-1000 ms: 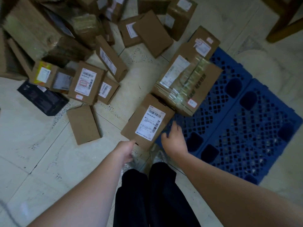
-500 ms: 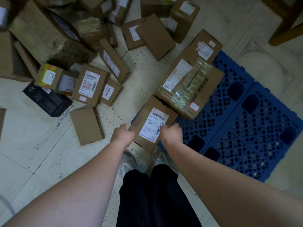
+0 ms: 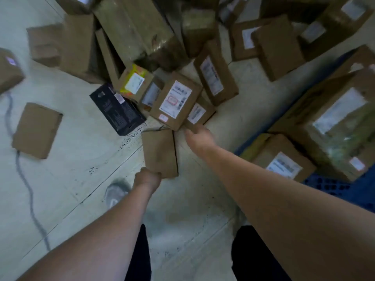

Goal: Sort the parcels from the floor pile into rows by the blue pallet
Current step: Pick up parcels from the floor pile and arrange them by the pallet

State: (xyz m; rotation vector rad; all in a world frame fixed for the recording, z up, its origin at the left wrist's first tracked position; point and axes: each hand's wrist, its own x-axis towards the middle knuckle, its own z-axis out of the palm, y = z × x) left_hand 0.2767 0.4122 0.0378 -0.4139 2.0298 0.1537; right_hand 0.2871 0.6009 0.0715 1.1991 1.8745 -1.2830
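Observation:
The floor pile of brown parcels [image 3: 176, 98] fills the top of the head view. My left hand [image 3: 147, 177] grips the near end of a plain brown parcel [image 3: 160, 151] lying on the floor. My right hand [image 3: 199, 136] reaches to the near edge of a small labelled parcel [image 3: 197, 114] and touches it; blur hides its fingers. The blue pallet [image 3: 345, 189] is at the right. A labelled parcel [image 3: 282, 161] lies at its near corner, with a large taped box [image 3: 334, 122] behind it.
A black box [image 3: 117, 110] and a yellow-labelled parcel [image 3: 134, 82] lie left of the pile's front. A lone flat parcel [image 3: 36, 130] sits far left beside a grey cable [image 3: 26, 179]. My shoe [image 3: 115, 193] and dark trouser legs are below.
Both hands let go of the labelled parcel, which now lies at the pallet's corner. The view swung left; my left hand took hold of the plain parcel and my right reached the small labelled one.

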